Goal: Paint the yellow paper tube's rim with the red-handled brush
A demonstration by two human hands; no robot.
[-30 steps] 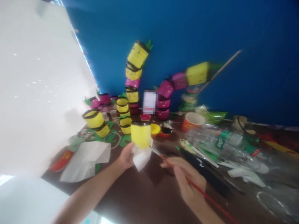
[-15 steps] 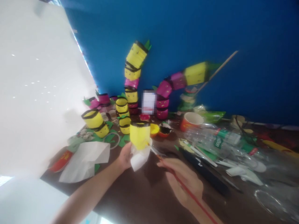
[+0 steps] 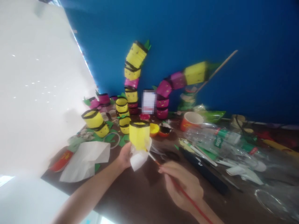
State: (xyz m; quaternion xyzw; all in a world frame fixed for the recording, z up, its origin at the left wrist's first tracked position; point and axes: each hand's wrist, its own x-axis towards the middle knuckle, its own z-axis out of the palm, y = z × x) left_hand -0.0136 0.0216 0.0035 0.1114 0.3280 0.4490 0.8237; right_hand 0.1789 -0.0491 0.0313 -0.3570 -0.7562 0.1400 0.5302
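My left hand [image 3: 125,155] is closed round the lower part of a cup [image 3: 139,137], painted yellow with a black rim, and the white paper [image 3: 139,160] beneath it. My right hand [image 3: 181,182] pinches a red-handled paintbrush [image 3: 187,193]. The brush tip meets the lower right edge of the yellow paint. Just behind the cup sit a small container of yellow paint [image 3: 154,129] and one with black paint [image 3: 164,130].
Painted yellow and magenta cups [image 3: 133,73] stand stacked before the blue wall [image 3: 187,31]. Clear plastic bottles [image 3: 210,137], a black tool [image 3: 203,168] and an orange paper cup [image 3: 192,120] lie or stand at right. White paper [image 3: 85,158] and a tape roll [image 3: 112,140] are left.
The brush tip has moved slightly down along the cup, and my right hand has lowered a little with it. The cup has shifted very slightly left.
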